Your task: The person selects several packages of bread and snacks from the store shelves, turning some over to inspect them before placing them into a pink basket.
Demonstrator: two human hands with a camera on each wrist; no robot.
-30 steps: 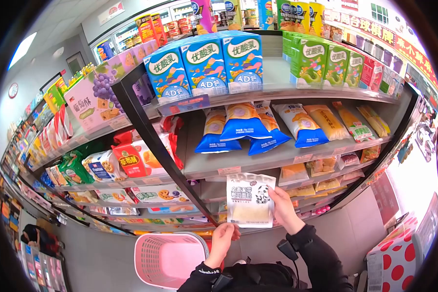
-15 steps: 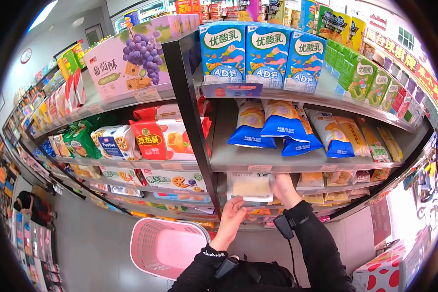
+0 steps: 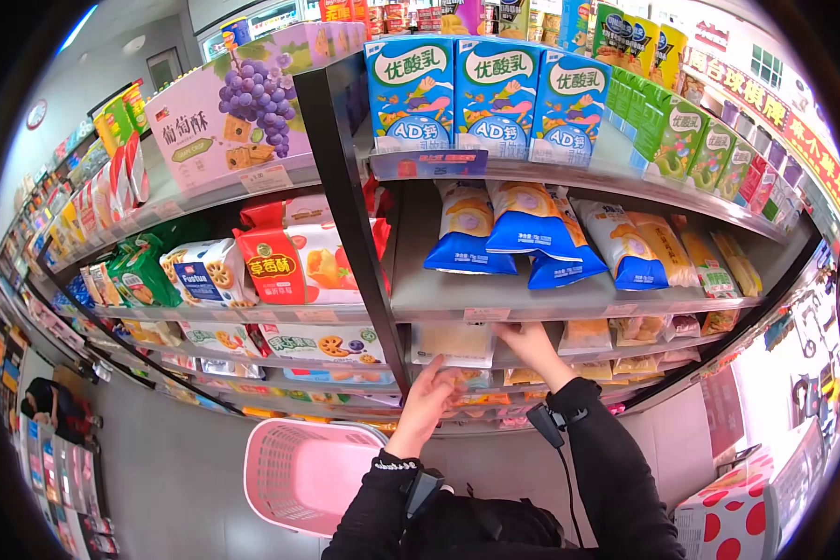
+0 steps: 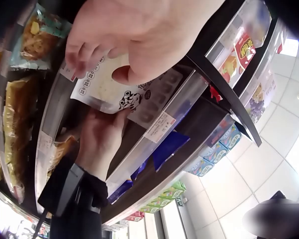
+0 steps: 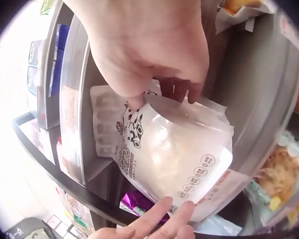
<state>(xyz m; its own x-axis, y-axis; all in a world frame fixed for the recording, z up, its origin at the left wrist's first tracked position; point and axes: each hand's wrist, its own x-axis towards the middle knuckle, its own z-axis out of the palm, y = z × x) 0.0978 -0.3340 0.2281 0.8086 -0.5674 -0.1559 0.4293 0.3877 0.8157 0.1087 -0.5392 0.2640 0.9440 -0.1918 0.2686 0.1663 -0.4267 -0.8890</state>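
A white bag of sliced bread (image 3: 453,343) with a panda print is partly inside the shelf below the blue-and-white snack bags. My right hand (image 3: 534,353) grips the bag by its right edge. In the right wrist view, the thumb of my right hand (image 5: 149,50) lies on the printed face of the bag of bread (image 5: 174,149), the fingers curled behind. My left hand (image 3: 422,406) is at the bag's near lower edge. In the left wrist view, the left hand (image 4: 144,37) overlaps the bag, fingers loosely bent.
A pink basket (image 3: 252,476) stands on the floor to the left. Blue-and-white snack bags (image 3: 541,233) lie on the shelf above, with blue drink cartons (image 3: 490,103) higher up. A black shelf post (image 3: 350,205) rises just left of my hands. More packaged breads (image 3: 583,334) lie to the right.
The bag of bread has gone from upright in front of the shelf to tilted and partly inside it, under the shelf edge. Both hands moved forward with it.
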